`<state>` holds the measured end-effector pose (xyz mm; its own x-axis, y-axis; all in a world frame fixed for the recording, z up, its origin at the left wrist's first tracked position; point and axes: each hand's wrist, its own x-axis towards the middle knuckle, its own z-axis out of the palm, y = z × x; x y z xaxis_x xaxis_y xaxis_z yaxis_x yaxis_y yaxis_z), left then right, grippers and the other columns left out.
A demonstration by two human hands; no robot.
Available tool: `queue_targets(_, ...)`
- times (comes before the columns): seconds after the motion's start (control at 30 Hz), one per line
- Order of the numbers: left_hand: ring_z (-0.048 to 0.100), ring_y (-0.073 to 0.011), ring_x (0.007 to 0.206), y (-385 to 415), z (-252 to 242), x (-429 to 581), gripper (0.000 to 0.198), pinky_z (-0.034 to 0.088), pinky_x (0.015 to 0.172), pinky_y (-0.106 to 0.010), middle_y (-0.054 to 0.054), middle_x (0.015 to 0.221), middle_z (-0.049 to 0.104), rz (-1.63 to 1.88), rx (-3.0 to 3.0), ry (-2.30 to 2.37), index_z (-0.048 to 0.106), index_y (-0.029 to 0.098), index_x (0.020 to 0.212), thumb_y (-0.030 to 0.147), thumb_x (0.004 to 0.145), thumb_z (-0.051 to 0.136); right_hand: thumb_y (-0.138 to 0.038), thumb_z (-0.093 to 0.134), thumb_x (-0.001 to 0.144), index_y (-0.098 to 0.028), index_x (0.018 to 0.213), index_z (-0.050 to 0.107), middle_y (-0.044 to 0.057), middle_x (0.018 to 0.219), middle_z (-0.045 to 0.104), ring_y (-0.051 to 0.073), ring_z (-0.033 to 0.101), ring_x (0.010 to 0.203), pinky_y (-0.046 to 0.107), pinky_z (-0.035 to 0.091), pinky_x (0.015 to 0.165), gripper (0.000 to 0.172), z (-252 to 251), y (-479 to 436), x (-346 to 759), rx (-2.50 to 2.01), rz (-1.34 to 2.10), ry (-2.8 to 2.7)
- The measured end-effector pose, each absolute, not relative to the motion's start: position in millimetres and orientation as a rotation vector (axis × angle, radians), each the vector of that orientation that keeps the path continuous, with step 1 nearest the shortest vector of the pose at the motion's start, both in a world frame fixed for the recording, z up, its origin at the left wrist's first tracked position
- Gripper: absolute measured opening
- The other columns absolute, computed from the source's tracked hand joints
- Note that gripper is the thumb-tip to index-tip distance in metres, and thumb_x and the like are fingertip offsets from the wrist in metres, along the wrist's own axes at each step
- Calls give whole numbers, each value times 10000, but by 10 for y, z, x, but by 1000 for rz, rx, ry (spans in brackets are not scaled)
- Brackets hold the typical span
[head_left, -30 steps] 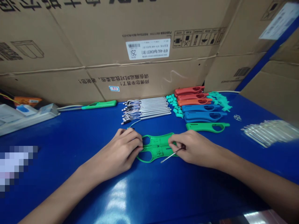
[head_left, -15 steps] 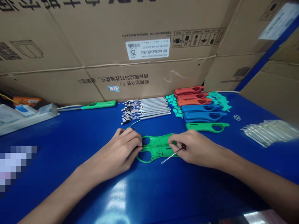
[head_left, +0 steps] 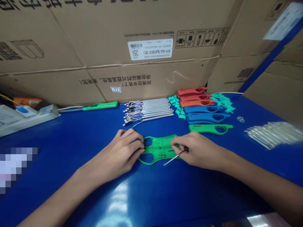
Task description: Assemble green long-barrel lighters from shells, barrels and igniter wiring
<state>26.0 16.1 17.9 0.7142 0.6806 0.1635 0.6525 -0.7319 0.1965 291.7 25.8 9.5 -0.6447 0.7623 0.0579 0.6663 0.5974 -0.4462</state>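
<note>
Two green lighter casing halves (head_left: 158,148) lie side by side on the blue table, their hollow insides facing up. My left hand (head_left: 129,148) is closed on their left ends, beside the finger loops. With the fingers of my right hand (head_left: 193,148) I pinch the right end of the casing. That same hand also keeps hold of a thin screwdriver (head_left: 172,160), its metal tip pointing down and left past the lower half. Most of the screwdriver's handle is hidden in the palm.
Behind my hands lie several wired metal tubes (head_left: 157,108), teal caps (head_left: 181,113), and red, orange, blue (head_left: 208,118) and green casings (head_left: 209,128). Clear tubes (head_left: 272,134) are at the right. A power strip (head_left: 30,121) sits at the left. Cardboard boxes (head_left: 151,69) wall the back.
Almost nothing differs. Both hands keep their hold on the green casing halves, and the screwdriver stays in my right hand.
</note>
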Motion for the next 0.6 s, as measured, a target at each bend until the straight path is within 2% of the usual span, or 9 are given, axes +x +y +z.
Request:
queue_targets(0.33, 536, -211, 982, 169, 157, 253, 178, 353, 830, -391, -49, 1031, 617, 353, 2769, 1143, 643, 180, 915, 226, 987, 488, -32, 509, 775, -170, 714, 579, -65, 543, 385, 79, 307, 497, 258, 182, 531, 167, 94, 251, 2917, -1173, 574, -2582)
queue_targets(0.6, 537, -216, 974, 173, 139, 262, 202, 364, 815, -386, -64, 1039, 619, 380, 2804, 1111, 643, 168, 920, 205, 994, 459, -7, 511, 742, -176, 690, 544, -69, 558, 387, 79, 303, 511, 252, 194, 535, 180, 106, 249, 2913, -1186, 582, -2574)
